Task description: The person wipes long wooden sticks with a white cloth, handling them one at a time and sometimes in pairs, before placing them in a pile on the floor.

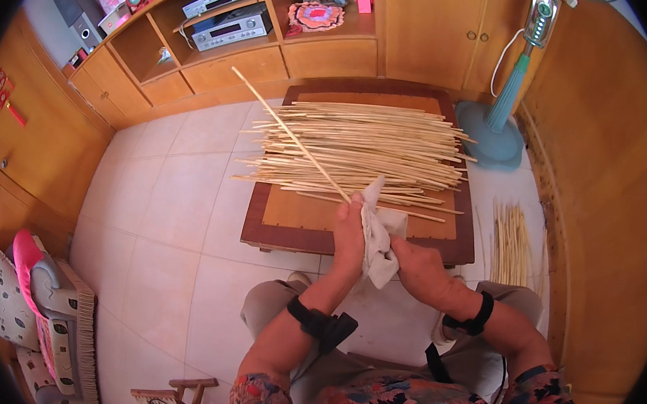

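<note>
My left hand (349, 233) grips a long, pale peeled stick (292, 133) near its lower end. The stick slants up and to the left, over a low wooden table. A crumpled whitish cloth (378, 244) is bunched between my hands. My right hand (419, 266) holds the cloth from the right side; the fingers are partly hidden by it. The stick's lower end is hidden behind my left hand and the cloth. Beyond my hands, many similar sticks (357, 141) lie side by side across the table (305, 215).
A bundle of thin sticks (510, 247) lies on the tiled floor (168, 200) at right. A blue-green fan base (490, 139) stands beside the table's far right corner. Wooden cabinets (336, 59) line the back. A fringed seat (68, 318) is at left, a small wooden stool (191, 395) below.
</note>
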A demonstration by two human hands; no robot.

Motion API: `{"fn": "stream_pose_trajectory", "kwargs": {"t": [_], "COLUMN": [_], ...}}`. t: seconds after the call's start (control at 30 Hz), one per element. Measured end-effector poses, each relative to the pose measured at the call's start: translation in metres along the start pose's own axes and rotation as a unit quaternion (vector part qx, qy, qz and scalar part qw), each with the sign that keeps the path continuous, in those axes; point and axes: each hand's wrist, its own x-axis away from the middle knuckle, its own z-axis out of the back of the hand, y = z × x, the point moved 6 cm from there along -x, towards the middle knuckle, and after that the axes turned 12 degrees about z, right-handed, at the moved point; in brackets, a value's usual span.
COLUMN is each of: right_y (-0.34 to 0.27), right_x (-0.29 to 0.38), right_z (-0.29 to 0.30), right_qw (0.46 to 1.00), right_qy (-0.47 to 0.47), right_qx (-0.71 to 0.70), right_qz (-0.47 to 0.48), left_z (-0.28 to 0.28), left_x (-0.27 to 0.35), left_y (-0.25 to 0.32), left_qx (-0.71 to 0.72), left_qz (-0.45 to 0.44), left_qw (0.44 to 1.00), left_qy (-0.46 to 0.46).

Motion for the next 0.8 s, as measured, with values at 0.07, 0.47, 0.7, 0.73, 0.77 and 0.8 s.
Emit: {"fn": "stream_pose_trajectory", "kwargs": {"t": [0.07, 0.47, 0.7, 0.73, 0.77, 0.8], "right_y": [-0.006, -0.025, -0.031, -0.030, -0.026, -0.023], "right_x": [-0.002, 0.083, 0.178, 0.186, 0.200, 0.218], "right_z": [0.000, 0.046, 0.117, 0.125, 0.131, 0.136], "right_qw": [0.999, 0.978, 0.989, 0.968, 0.934, 0.933], "right_qy": [0.013, -0.182, -0.105, -0.142, -0.177, -0.176], "right_qx": [0.033, 0.020, 0.001, -0.002, -0.005, -0.002], "right_qz": [0.011, -0.098, -0.104, -0.209, -0.311, -0.314], "left_z": [0.018, 0.081, 0.103, 0.104, 0.106, 0.110], "left_x": [-0.014, -0.017, -0.030, -0.023, -0.020, -0.026], "left_y": [0.006, 0.071, 0.068, 0.073, 0.075, 0.075], "left_qx": [-0.037, 0.077, 0.144, 0.143, 0.141, 0.167], "left_qz": [-0.082, -0.092, -0.080, -0.085, -0.090, -0.092], "left_qw": [0.996, 0.983, 0.979, 0.978, 0.977, 0.975], "left_qy": [0.016, 0.138, 0.124, 0.128, 0.132, 0.113]}}
